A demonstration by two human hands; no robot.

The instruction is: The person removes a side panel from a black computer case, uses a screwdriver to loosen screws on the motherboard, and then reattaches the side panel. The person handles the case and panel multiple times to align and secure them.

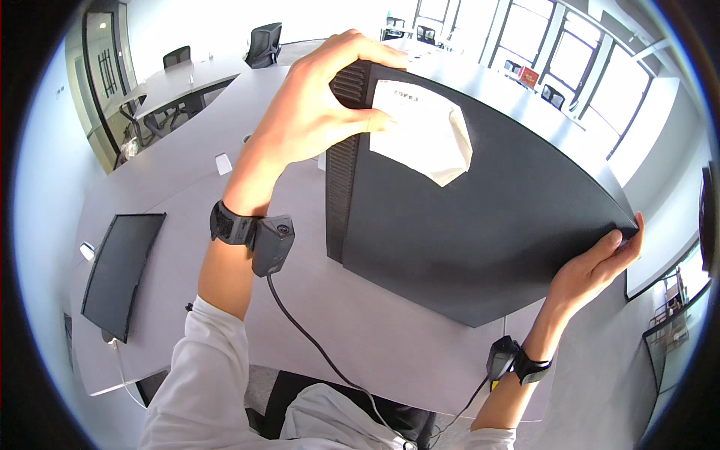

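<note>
A black computer tower case (465, 225) with a ribbed, vented edge stands up in front of me, its broad flat side facing me. My left hand (322, 105) clasps its upper left corner, fingers over the top and thumb on the side. Under that thumb a creased white sheet of paper (424, 135) lies against the case. At the far right corner, my right hand (596, 270) grips the edge, thumb on the near face and fingers behind. Whether the case rests on the table or is lifted, I cannot tell. Each wrist wears a black strap with a small device and cable.
Beneath is a pale table (300, 315). A dark monitor (124, 274) stands at its left, near a small white block (223, 163). One black cable (315, 341) hangs from my left wrist to my lap. Farther back are desks, office chairs (264, 45) and a red box (528, 76).
</note>
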